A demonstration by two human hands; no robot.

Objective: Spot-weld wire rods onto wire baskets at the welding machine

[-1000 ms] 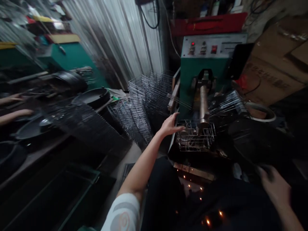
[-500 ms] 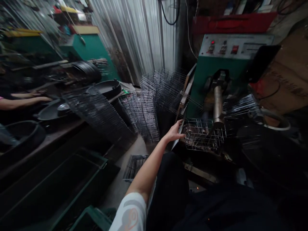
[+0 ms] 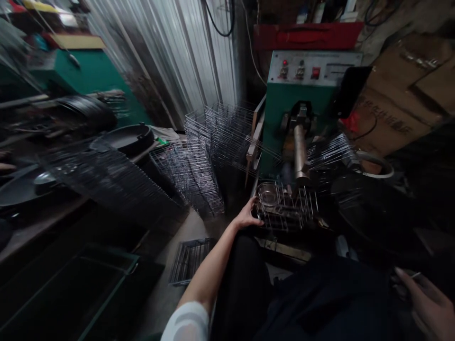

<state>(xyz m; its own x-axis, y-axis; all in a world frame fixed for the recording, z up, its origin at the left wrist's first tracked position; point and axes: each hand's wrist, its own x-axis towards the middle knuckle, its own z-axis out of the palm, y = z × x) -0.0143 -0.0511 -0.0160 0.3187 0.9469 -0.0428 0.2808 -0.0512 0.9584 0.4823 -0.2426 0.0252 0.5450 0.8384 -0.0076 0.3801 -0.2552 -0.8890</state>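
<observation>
My left hand (image 3: 247,217) reaches forward and grips the left end of a wire basket (image 3: 284,215), thumb at the near side and fingers at the far side. The basket sits under the metal arm (image 3: 300,154) of a green welding-type machine (image 3: 275,113). Behind the basket's left part is a round metal piece (image 3: 267,194). At the lower right, my right hand (image 3: 428,303) is low beside my dark-clothed lap, fingers closed. A thin, light, wire-like piece (image 3: 415,274) shows at its fingertips; the shadow hides the rest.
Stacked wire grids (image 3: 199,166) stand left of the machine. A small wire basket (image 3: 190,260) lies on the floor by my left forearm. A green bin (image 3: 106,279) and a bench with dark pans (image 3: 122,139) are at left. Cardboard boxes (image 3: 398,104) stand at right.
The view has swung left-to-right, so the scene sits further left. My right hand has come into view at the lower right. My left hand stays at the basket's left end, which looks tilted differently.
</observation>
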